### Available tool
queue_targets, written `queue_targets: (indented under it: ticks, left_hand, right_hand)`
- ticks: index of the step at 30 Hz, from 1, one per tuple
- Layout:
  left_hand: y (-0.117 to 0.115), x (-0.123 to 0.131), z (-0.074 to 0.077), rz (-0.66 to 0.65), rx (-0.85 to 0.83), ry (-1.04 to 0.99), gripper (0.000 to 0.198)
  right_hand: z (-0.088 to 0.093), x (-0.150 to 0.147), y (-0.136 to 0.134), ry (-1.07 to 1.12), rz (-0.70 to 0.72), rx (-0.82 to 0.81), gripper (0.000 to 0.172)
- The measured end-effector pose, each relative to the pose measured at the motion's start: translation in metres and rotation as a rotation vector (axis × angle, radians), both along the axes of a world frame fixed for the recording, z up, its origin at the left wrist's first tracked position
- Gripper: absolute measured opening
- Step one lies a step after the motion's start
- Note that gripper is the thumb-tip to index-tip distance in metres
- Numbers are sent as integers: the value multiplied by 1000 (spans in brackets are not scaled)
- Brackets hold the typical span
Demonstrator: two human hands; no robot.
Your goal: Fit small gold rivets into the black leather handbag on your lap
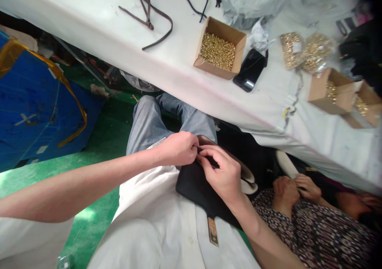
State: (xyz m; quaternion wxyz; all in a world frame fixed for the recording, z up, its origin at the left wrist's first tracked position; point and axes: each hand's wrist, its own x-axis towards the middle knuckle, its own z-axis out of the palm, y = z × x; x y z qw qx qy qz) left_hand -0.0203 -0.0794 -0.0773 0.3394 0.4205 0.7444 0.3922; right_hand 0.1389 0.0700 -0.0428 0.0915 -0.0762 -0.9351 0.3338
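A black leather bag (pixel 193 183) with a beige inner side lies across my lap, its flat panel toward my shirt. My left hand (pixel 182 147) is closed, with its fingertips pinched at the bag's upper edge. Right beside it, my right hand (pixel 222 167) bends over the bag, thumb and forefinger pinching the same spot. Any small piece between the fingertips is hidden. A dark tag with gold-coloured marks (pixel 213 231) hangs from the bag's lower edge against my shirt.
On the white-covered table (pixel 179 70) stand a cardboard box of gold-coloured studs (pixel 217 52), a black phone (pixel 250 70), brown straps (pixel 149 12) and stud bags (pixel 318 52). A co-worker's hands (pixel 286 193) are at right. A blue box (pixel 38 114) stands left.
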Motion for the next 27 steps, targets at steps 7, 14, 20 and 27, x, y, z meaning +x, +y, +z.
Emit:
queue_targets:
  ticks: [7,14,20,27]
  left_hand:
    - [1,-1,2,-7,-13,0,28]
    - [0,-3,7,-11,-12,-41,23]
    - [-1,-6,5,-39,34,-104,23]
    - [18,-1,11,-72,90,-119,31]
  right_hand:
    - [0,-2,2,-13,-34,-7,18]
    - [4,-7,3,-36,-46,-79,18]
    - [3,-15,4,-75,-107,-175,17]
    - [-3,-2,4,-43,-212,-111,21]
